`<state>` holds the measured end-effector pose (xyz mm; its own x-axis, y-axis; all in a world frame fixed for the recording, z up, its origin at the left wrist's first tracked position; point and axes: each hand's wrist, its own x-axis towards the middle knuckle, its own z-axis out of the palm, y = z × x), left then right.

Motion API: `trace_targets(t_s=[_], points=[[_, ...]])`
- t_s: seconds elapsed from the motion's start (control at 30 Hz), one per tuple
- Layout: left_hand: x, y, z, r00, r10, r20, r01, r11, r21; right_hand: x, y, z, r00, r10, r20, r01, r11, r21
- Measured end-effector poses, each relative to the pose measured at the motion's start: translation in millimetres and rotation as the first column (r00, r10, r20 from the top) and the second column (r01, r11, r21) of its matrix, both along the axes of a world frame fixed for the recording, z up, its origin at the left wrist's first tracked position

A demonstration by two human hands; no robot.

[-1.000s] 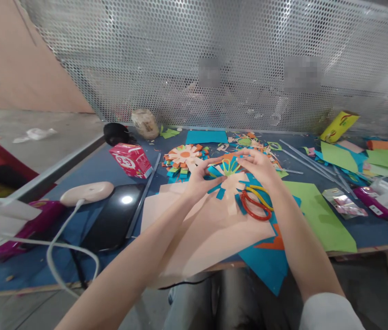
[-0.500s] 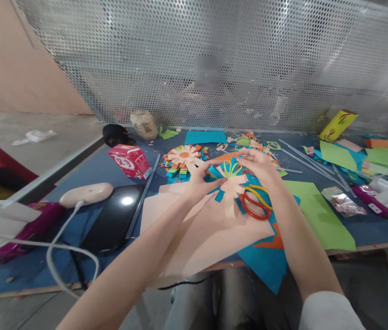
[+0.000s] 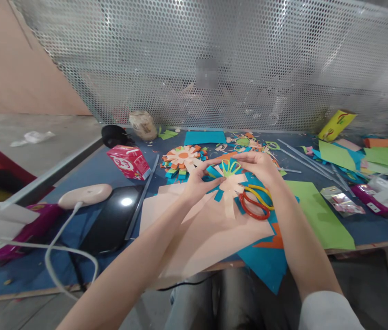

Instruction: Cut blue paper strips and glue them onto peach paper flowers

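A paper flower (image 3: 230,182) of peach and blue strips with green loops at its middle lies over the sheets in front of me. My left hand (image 3: 199,179) pinches its left side, thumb against the fingers. My right hand (image 3: 261,167) curls over its right side, fingertips on the green loops. Scissors (image 3: 254,201) with red and yellow handles lie right beside the flower, under my right wrist. A large peach sheet (image 3: 197,233) and a blue sheet (image 3: 266,263) lie below.
A finished paper flower (image 3: 182,160) lies farther back. A red carton (image 3: 129,161), a black tablet (image 3: 111,222), a peach device with white cable (image 3: 85,194), green sheets (image 3: 318,213), packets (image 3: 340,201) and a yellow box (image 3: 336,124) crowd the blue table. A perforated metal screen (image 3: 214,64) stands behind.
Both hands stay on the flower with only slight shifts of the fingers; the flower has turned a little.
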<state>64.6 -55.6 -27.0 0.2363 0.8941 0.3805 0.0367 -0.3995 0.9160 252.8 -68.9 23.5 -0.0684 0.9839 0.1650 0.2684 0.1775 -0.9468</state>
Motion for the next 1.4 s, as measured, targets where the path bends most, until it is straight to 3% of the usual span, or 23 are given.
trace_targets(t_s=[0.37, 0.67, 1.2, 1.4], points=[[0.1, 0.4, -0.4, 0.999, 0.001, -0.036, -0.004, 0.997, -0.08, -0.7, 6.8, -7.1, 0.998, 0.066, -0.009, -0.067, 0.996, -0.055], [0.9, 1.9, -2.6, 1.0, 0.021, -0.004, -0.022, 0.996, -0.089, 2.2, 4.4, -7.9, 0.984, 0.112, -0.135, -0.139, 0.968, -0.207], [0.2, 2.0, -2.1, 1.0, 0.003, 0.027, -0.001, 0.994, -0.108, 1.3, 7.0, -9.7, 0.997, 0.03, -0.066, -0.043, 0.98, -0.197], [2.0, -0.6, 2.4, 0.998, -0.022, 0.05, 0.028, 0.99, -0.137, -0.4, 5.1, -8.0, 0.993, 0.07, -0.094, -0.088, 0.975, -0.202]])
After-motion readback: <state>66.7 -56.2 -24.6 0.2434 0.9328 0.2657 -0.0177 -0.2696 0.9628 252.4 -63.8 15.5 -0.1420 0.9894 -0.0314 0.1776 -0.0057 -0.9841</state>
